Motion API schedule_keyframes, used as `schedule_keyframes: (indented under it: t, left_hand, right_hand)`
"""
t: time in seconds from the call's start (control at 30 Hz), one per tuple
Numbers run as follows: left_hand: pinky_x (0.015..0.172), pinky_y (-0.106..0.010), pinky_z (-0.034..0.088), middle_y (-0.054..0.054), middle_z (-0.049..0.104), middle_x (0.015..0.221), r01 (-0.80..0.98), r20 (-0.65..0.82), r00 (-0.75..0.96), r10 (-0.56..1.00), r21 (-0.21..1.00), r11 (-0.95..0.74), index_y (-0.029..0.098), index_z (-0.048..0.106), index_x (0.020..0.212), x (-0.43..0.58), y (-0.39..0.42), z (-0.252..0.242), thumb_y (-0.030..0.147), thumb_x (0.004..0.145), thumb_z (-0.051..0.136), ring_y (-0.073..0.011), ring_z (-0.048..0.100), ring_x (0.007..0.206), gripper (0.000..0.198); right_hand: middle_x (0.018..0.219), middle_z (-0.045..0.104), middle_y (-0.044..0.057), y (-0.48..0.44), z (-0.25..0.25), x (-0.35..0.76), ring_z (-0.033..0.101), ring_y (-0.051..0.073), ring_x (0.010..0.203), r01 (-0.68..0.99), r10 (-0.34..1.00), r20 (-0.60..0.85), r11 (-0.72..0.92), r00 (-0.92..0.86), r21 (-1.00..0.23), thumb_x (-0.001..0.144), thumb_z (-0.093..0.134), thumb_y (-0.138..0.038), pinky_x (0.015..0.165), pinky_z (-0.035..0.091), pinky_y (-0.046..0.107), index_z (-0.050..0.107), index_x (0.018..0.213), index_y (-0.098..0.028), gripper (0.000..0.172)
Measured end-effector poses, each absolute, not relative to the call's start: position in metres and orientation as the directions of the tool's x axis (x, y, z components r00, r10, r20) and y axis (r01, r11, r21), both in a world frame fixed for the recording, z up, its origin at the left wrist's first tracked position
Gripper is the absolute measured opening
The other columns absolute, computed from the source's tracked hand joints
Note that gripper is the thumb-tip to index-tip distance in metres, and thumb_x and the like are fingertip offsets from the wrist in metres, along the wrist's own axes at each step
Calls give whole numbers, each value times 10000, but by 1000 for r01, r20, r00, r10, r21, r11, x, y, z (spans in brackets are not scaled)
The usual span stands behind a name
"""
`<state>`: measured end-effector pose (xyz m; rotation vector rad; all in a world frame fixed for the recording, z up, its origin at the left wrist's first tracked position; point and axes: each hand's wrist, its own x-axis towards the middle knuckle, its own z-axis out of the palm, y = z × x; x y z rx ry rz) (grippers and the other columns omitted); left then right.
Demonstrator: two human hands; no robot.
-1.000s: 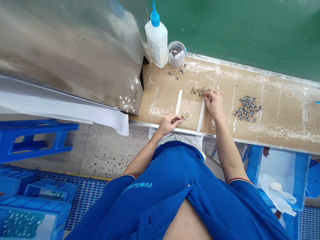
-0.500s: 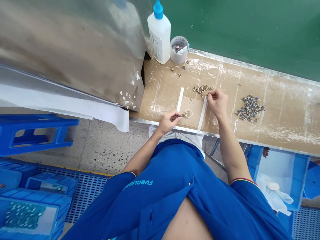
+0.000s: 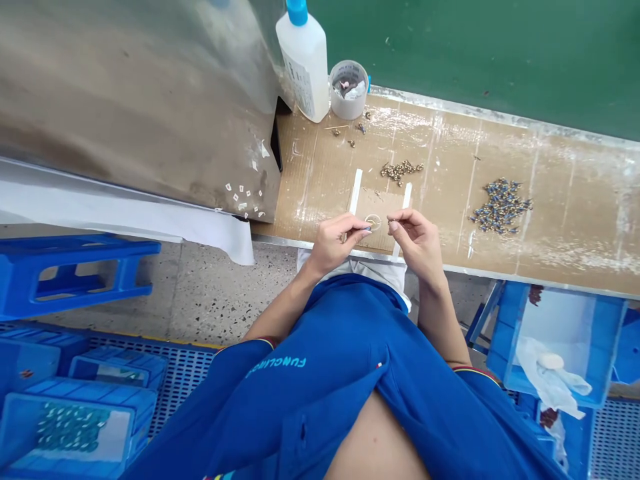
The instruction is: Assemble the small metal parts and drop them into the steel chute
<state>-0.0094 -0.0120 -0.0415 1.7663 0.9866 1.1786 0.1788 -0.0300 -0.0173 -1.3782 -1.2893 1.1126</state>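
As the left hand (image 3: 334,243) and right hand (image 3: 419,241) held their fingertips in narrow pinches on something too small to identify, a pale round ring (image 3: 373,222) lay within easy reach on a brown cardboard bench top (image 3: 550,247).

The right hand (image 3: 417,243) has drawn back from the small heap of brass fittings (image 3: 401,170) and now sits low near the front edge of the tan cardboard-covered table (image 3: 575,253), its fingertips (image 3: 393,227) pinched. It has closed in on the left hand (image 3: 340,243), with the pale round ring (image 3: 373,222) between them. The upper end of the narrow white strip (image 3: 407,195) now shows uncovered. The whole view has tipped, bringing the blue-capped white plastic squeeze bottle (image 3: 303,60) against the top edge.
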Motion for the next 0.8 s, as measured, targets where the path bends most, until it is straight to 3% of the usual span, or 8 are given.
schedule_keyframes:
  t: [0.2,0.43,0.63,0.8]
  left_hand:
    - [642,-256,486,-41,711,775,214,379,284,881,870,-444,166,732,891,-9,-12,-38,356,971,637,-120,617,676,227]
    - [630,-248,473,-40,712,799,215,379,284,880,870,-444,161,717,880,-8,-14,-32,336,964,651,-111,609,675,205]
    - [627,-247,473,-35,709,791,213,378,275,884,873,-440,162,722,885,-9,-13,-32,328,964,650,-110,608,667,197]
    - [635,-246,478,-39,705,779,213,370,283,885,876,-434,162,723,871,-10,-12,-33,342,964,650,-115,612,680,216]
  right_hand:
    - [899,712,23,-34,-13,169,693,158,792,16,998,-55,-55,4,-998,833,744,-575,792,612,348,669,904,-245,346]
    - [822,728,9,-36,-6,163,681,140,723,27,993,-120,-120,16,-992,819,772,-544,707,615,318,700,986,-241,353]
    - [766,732,9,-37,-6,158,688,146,689,4,989,-130,-130,66,-991,767,817,-541,666,610,315,673,825,-225,353]
    - [825,754,22,-38,-8,156,714,161,744,35,989,-115,-118,88,-992,765,815,-547,697,620,328,685,838,-230,350]
